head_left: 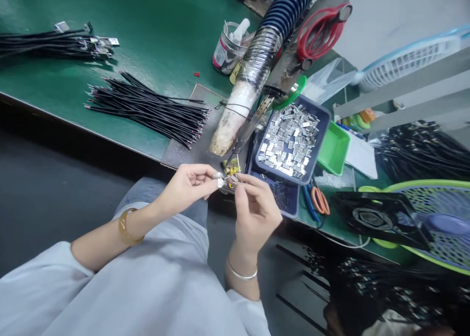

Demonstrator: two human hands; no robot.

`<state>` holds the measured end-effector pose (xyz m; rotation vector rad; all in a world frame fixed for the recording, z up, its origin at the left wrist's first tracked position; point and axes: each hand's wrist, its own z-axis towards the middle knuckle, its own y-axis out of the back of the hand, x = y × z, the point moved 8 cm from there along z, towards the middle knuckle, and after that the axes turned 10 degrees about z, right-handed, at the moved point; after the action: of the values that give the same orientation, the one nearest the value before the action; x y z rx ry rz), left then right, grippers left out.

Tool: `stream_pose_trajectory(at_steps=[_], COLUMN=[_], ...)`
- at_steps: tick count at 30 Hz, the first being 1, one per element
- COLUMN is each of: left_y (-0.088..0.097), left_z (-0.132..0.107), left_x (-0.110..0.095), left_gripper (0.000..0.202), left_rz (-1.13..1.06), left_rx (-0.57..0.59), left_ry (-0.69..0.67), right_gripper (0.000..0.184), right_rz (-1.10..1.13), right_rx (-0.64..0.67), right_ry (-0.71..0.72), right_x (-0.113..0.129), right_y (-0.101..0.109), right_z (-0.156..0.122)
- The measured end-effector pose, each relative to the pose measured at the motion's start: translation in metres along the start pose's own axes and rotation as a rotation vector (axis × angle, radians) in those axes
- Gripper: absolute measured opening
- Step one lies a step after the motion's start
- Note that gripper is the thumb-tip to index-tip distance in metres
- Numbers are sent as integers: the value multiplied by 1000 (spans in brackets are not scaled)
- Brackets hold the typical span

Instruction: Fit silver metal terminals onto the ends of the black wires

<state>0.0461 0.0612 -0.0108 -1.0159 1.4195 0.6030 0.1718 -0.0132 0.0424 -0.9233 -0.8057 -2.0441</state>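
Observation:
My left hand (pixel 189 185) and my right hand (pixel 255 210) meet at the table's front edge, both pinched on a small silver metal shell (pixel 221 179). The fingertips almost touch. Just behind them a yellow-marked fixture (pixel 232 168) sits under the tip of a soldering iron (pixel 246 130). Right of it a dark blue tray (pixel 323 125) holds many silver metal shells (pixel 290 140). A fan of black cut wires (pixel 147 108) with red tips lies to the left on the green table (pixel 154 33).
A taped ribbed fume hose (pixel 257 62) slants down to the fixture. A jar (pixel 227 50), a bundle of finished cables (pixel 55 42), a green tray (pixel 334 150), orange-handled scissors (pixel 319 200), a black fan (pixel 378 218) and a green fan (pixel 440 223) stand around.

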Motion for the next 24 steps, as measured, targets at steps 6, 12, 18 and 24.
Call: stream_pose_trajectory(at_steps=[6, 12, 18, 24], left_y=[-6, -10, -9, -9], left_z=[0, 1, 2, 0], left_x=[5, 6, 8, 11], left_gripper=[22, 27, 24, 24], left_rz=[78, 116, 142, 128], left_rx=[40, 94, 109, 140], left_ry=[23, 52, 66, 105], right_gripper=[12, 16, 21, 18], right_rz=[270, 209, -67, -17], right_rx=[83, 107, 182, 197], right_ry=[-158, -122, 86, 26], right_x=[-23, -22, -6, -10], right_y=[-8, -5, -6, -9], right_z=[1, -3, -4, -4])
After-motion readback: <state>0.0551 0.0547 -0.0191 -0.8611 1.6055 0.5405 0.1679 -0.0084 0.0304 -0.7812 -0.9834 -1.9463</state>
